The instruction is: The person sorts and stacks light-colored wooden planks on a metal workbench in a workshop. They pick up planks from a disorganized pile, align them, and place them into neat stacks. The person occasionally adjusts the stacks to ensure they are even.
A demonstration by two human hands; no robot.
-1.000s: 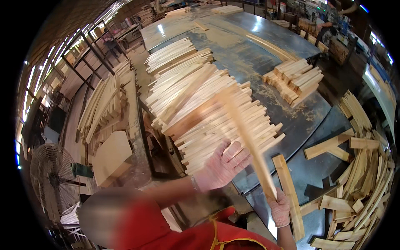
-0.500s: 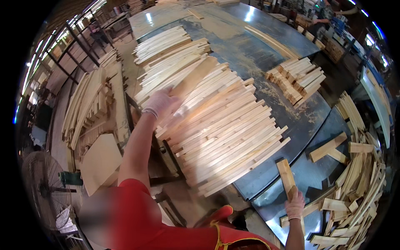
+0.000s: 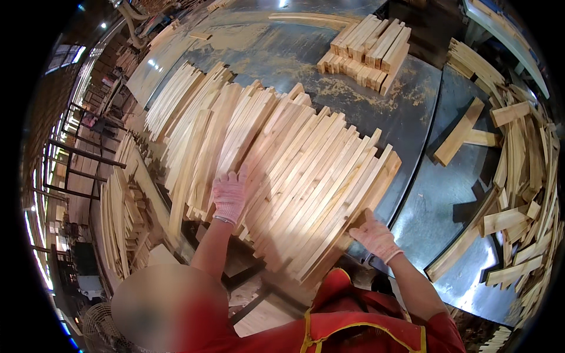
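Many pale wooden strips [image 3: 306, 170] lie side by side in a wide row on the metal table. My left hand [image 3: 228, 197], in a pinkish knit glove, rests over the near ends of the strips left of the middle, fingers stretched forward against the wood. A wider plank [image 3: 219, 132] lies on top of the row, left of that hand. At the row's right edge, my gloved right hand [image 3: 376, 236] grips the outermost wooden board [image 3: 376, 187] near its close end, thumb up; part of its fingers is hidden.
Stacked short wooden blocks [image 3: 368, 50] stand at the far side of the metal table [image 3: 406, 115]. Loose boards [image 3: 462, 132] and a heap of offcuts [image 3: 518, 176] lie on the right. More strips [image 3: 120, 217] are piled on the left, with a fan [image 3: 103, 323] near the lower left.
My right hand has brought a short board from the right table to the row's right edge. My left hand has drawn back from a plank toward the near ends. The view has turned rightward.
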